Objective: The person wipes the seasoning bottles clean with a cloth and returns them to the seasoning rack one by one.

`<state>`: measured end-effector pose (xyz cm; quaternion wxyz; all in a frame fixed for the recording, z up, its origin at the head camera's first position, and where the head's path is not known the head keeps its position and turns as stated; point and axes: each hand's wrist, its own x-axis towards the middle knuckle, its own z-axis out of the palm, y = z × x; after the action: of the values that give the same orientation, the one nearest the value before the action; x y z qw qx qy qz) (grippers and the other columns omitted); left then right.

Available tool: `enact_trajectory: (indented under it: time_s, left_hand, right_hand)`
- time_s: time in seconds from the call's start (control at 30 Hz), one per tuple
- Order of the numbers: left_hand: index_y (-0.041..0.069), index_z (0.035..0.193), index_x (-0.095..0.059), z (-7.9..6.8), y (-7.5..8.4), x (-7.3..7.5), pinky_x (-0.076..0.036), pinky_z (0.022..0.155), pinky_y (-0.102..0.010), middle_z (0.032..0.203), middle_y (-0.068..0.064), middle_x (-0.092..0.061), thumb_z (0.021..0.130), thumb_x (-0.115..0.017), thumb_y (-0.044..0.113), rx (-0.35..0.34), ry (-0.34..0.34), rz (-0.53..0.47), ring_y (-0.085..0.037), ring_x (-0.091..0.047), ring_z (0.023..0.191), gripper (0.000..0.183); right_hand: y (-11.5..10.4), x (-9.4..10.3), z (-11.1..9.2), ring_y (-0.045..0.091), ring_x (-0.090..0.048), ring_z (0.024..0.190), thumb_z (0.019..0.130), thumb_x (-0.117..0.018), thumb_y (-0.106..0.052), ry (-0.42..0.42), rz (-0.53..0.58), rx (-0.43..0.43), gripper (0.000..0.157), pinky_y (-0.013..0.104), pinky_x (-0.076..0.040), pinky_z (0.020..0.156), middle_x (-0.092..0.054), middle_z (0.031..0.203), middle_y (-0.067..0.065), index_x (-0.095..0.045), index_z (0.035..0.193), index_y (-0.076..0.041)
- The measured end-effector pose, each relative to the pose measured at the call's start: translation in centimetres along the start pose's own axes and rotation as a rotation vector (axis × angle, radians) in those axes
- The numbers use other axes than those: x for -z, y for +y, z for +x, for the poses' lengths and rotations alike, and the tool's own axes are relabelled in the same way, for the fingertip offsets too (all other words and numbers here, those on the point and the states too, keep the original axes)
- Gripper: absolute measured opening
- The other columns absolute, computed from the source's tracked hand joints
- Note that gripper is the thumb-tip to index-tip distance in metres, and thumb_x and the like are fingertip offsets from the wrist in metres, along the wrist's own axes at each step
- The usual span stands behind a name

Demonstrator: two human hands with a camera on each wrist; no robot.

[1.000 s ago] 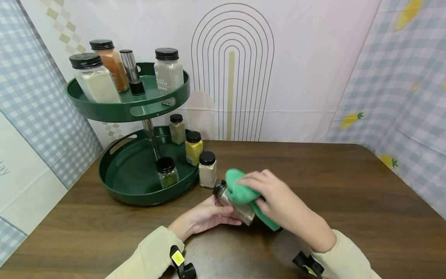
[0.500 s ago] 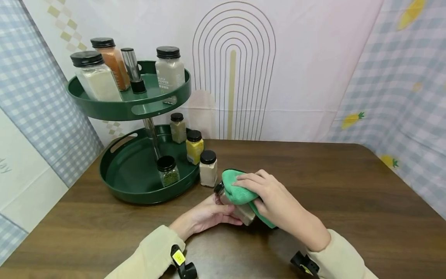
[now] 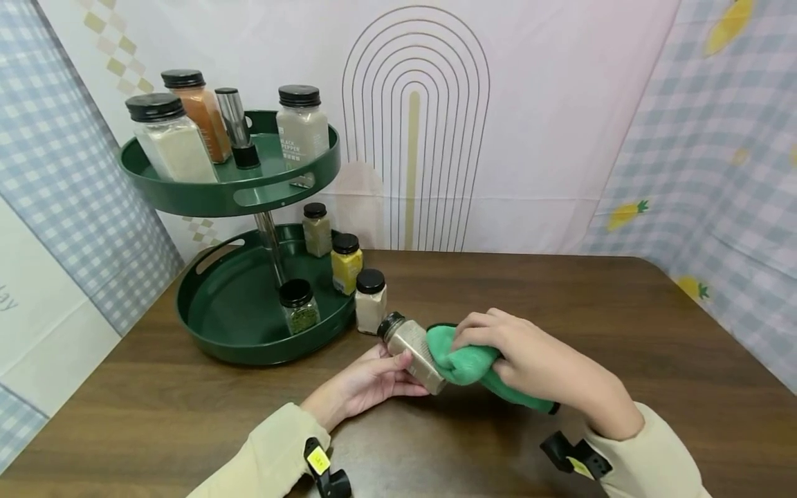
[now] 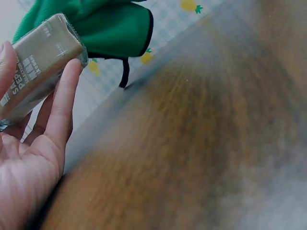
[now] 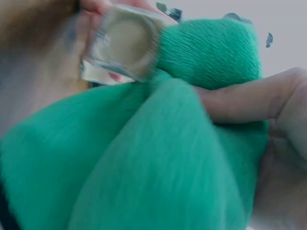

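Observation:
My left hand [image 3: 376,380] holds a clear spice jar [image 3: 414,351] with a black lid, thumb on one side and fingers under the other. The jar is tilted, its lid toward the upper left and its base toward the lower right. Printed white lettering shows on its side [image 4: 36,67] in the left wrist view. In my right hand [image 3: 529,353] is a bunched green cloth [image 3: 463,354] with dark edging, gripped between thumb and fingers. The cloth overlaps the jar's right side near its base in the head view. The jar's base [image 5: 127,40] faces the right wrist camera.
A two-tier green rack [image 3: 230,349] stands at the left on the wooden table [image 3: 560,297]. Several large jars and a metal-and-black cylinder [image 3: 236,128] occupy its upper tray. Small jars sit on the lower tray, and a pale spice jar [image 3: 371,304] stands just beside it.
My right hand and the cloth first shift slightly left over the jar, then slide down and right along it, uncovering its lid and upper body. My left hand keeps its hold, nearly still.

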<state>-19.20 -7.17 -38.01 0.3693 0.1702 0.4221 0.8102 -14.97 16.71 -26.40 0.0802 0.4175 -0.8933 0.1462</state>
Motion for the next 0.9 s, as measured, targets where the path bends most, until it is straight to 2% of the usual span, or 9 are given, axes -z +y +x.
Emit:
enact_trajectory:
  time_s: [0.1, 0.2, 0.3, 0.4, 0.5, 0.57, 0.73, 0.9]
  left_hand:
    - [0.013, 0.147, -0.019, 0.1, -0.1, 0.0, -0.045, 0.097, -0.045, 0.129, -0.011, -0.047, 0.085, -0.064, 0.029, -0.001, -0.039, 0.003, -0.026, -0.057, 0.109, 0.078]
    - [0.013, 0.146, -0.02, 0.2, -0.2, 0.0, -0.04, 0.1, -0.051, 0.132, -0.009, -0.045, 0.085, -0.064, 0.029, -0.014, -0.078, -0.001, -0.025, -0.054, 0.115, 0.077]
    - [0.009, 0.142, -0.022, 0.3, -0.3, 0.1, -0.035, 0.102, -0.056, 0.129, -0.007, -0.048, 0.085, -0.064, 0.027, -0.031, -0.083, -0.011, -0.022, -0.052, 0.118, 0.073]
    - [0.008, 0.142, -0.019, 0.2, -0.4, 0.1, -0.034, 0.103, -0.057, 0.13, -0.008, -0.048, 0.085, -0.065, 0.025, -0.036, -0.063, -0.01, -0.022, -0.051, 0.119, 0.075]
    - [0.012, 0.145, -0.012, 0.1, -0.4, 0.2, -0.037, 0.102, -0.055, 0.134, -0.01, -0.044, 0.086, -0.065, 0.023, -0.028, -0.044, 0.019, -0.024, -0.051, 0.118, 0.08]
    - [0.014, 0.147, -0.01, 0.2, -0.3, 0.1, -0.041, 0.099, -0.051, 0.136, -0.011, -0.041, 0.087, -0.064, 0.023, -0.025, -0.045, 0.046, -0.025, -0.053, 0.115, 0.081]
    - [0.013, 0.147, -0.011, 0.1, -0.4, 0.3, -0.048, 0.091, -0.042, 0.134, -0.008, -0.041, 0.092, -0.058, 0.024, -0.045, -0.084, 0.061, -0.022, -0.054, 0.112, 0.074]
    - [0.013, 0.135, -0.029, 0.0, -0.4, 0.4, -0.05, 0.087, -0.039, 0.121, -0.003, -0.052, 0.094, -0.055, 0.026, -0.058, -0.084, 0.028, -0.018, -0.057, 0.107, 0.05]
  right_hand:
    - [-0.1, 1.0, -0.6, 0.011, -0.052, 0.093, 0.063, -0.043, 0.021, -0.05, -0.019, -0.003, 0.063, 0.033, -0.046, 0.079, -0.059, 0.102, -0.016, -0.066, 0.096, -0.028]
    - [-0.3, 1.9, -1.2, 0.011, -0.053, 0.091, 0.062, -0.045, 0.02, -0.039, -0.083, -0.026, 0.063, 0.033, -0.045, 0.076, -0.06, 0.1, -0.016, -0.067, 0.095, -0.028]
    - [-0.7, 2.2, -1.2, 0.014, -0.055, 0.092, 0.064, -0.048, 0.018, 0.034, -0.16, -0.092, 0.058, 0.034, -0.046, 0.073, -0.061, 0.101, -0.013, -0.068, 0.098, -0.026]
    - [-1.0, 1.6, -0.6, 0.016, -0.056, 0.094, 0.068, -0.054, 0.013, 0.162, -0.201, -0.141, 0.05, 0.035, -0.048, 0.071, -0.063, 0.103, -0.009, -0.068, 0.102, -0.022]
    - [-1.3, 0.2, 0.3, 0.016, -0.056, 0.095, 0.071, -0.06, 0.008, 0.284, -0.191, -0.125, 0.045, 0.037, -0.05, 0.073, -0.064, 0.108, -0.006, -0.067, 0.106, -0.02]
    - [-1.6, -0.8, 0.9, 0.016, -0.056, 0.095, 0.071, -0.062, 0.006, 0.327, -0.168, -0.097, 0.047, 0.038, -0.051, 0.075, -0.063, 0.11, -0.005, -0.066, 0.109, -0.02]
    - [-2.0, -3.0, 1.7, 0.016, -0.055, 0.096, 0.07, -0.063, 0.008, 0.302, -0.156, -0.077, 0.048, 0.035, -0.05, 0.078, -0.06, 0.11, -0.004, -0.065, 0.109, -0.019]
    - [-1.9, -2.8, 1.5, 0.016, -0.054, 0.096, 0.069, -0.059, 0.012, 0.195, -0.12, -0.09, 0.05, 0.032, -0.05, 0.075, -0.055, 0.106, -0.004, -0.066, 0.107, -0.019]
